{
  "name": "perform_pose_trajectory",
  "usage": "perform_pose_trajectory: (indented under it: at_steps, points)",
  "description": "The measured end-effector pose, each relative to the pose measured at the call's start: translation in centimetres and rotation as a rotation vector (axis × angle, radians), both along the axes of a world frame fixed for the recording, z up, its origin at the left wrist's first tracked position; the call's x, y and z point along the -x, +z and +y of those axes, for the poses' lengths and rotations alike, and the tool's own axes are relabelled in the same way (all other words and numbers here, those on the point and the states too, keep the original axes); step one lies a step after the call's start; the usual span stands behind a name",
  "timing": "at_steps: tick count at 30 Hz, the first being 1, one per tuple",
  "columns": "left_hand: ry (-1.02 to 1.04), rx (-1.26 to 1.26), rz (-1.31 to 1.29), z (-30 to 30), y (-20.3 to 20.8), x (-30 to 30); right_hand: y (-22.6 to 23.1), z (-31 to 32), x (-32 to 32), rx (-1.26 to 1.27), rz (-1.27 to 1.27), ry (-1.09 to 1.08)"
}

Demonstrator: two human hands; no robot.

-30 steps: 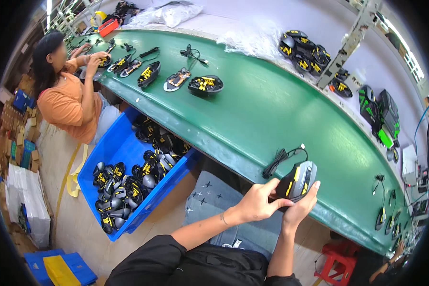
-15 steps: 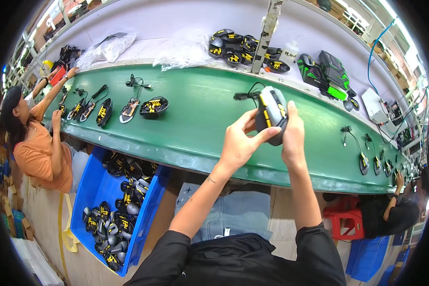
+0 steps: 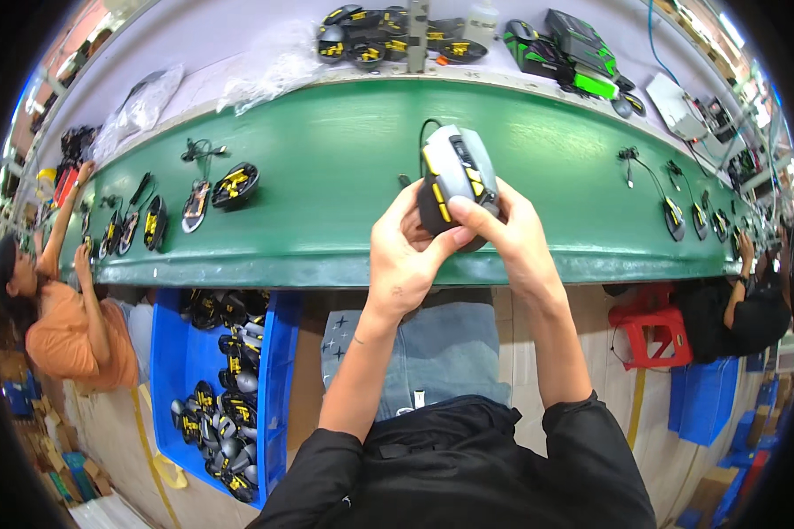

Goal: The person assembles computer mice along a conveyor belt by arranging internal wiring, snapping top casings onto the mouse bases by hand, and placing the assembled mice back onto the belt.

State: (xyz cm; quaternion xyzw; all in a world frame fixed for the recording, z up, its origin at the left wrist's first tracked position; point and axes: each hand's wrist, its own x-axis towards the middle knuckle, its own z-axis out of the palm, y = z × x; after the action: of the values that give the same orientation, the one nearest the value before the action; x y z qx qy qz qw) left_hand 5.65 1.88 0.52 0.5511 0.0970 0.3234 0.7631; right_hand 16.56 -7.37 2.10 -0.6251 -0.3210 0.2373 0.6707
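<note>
In the head view both hands are clamped on a grey mouse (image 3: 454, 176) with yellow buttons, held above the near edge of the green bench (image 3: 326, 176). The left hand (image 3: 406, 256) grips its left side, the right hand (image 3: 507, 234) its right. A blue bin (image 3: 172, 353) of mice stands low on the left.

Both hands hold a grey computer mouse (image 3: 454, 176) with yellow buttons above the near edge of a long green belt (image 3: 326, 176). The left hand (image 3: 403, 256) cups its left side from below; the right hand (image 3: 512, 238) grips its near end, thumb across the front. A black cord (image 3: 423, 141) loops from the mouse's far end. Farther left on the belt lie more mouse parts (image 3: 234, 185). Below, left of the person's knees, a blue bin (image 3: 172, 353) holds many mice. A person in orange (image 3: 71, 335) sits at the far left.
</note>
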Motion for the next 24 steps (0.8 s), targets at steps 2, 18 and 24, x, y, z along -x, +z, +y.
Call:
perform_pose_trajectory:
  at_steps: [2,18,24]
  points:
    - [0.01,-0.011,0.019,-0.2,-0.3,-0.1,0.0,-0.4,-0.1,0.065,0.031,0.036]
    - [-0.081,-0.332,0.318,2.2,2.1,-6.0,4.2,-1.2,-14.2,0.053,-0.109,-0.447]
    - [0.354,-0.538,0.556,5.3,-9.3,1.5,-6.2,-5.7,-18.1,0.363,-0.073,-0.753]
